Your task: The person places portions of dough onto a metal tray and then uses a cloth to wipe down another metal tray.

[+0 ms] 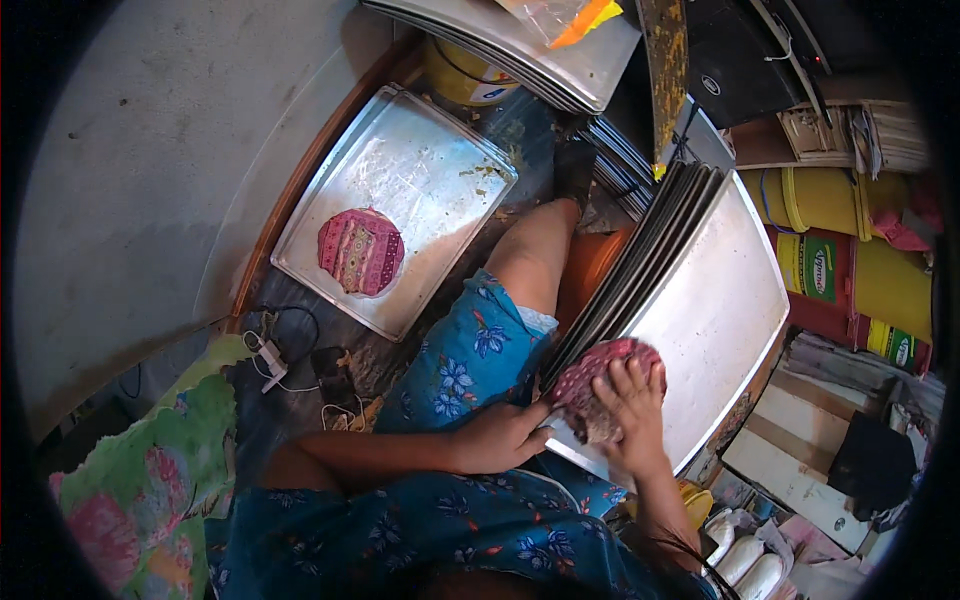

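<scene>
My right hand (632, 408) lies with its fingers spread over a round pink patterned cloth pad (622, 354), pressing it against the face of a metal baking tray (705, 300). The pad's lower part is bunched and blurred. This tray stands tilted at the front of a stack of similar trays, by my knee. My left hand (503, 436) is closed, with thumb and index finger at the tray's near left corner, beside the pad. On the floor at left, another tray (410, 150) lies flat with a second round pink patterned pad (361, 252) on it.
More stacked trays (600, 55) jut in at the top. A rusty metal post (663, 80) stands by the leaning stack. Yellow and red buckets (815, 265) line the right side. A power strip with cables (268, 362) and a green flowered cloth (150, 480) lie at left.
</scene>
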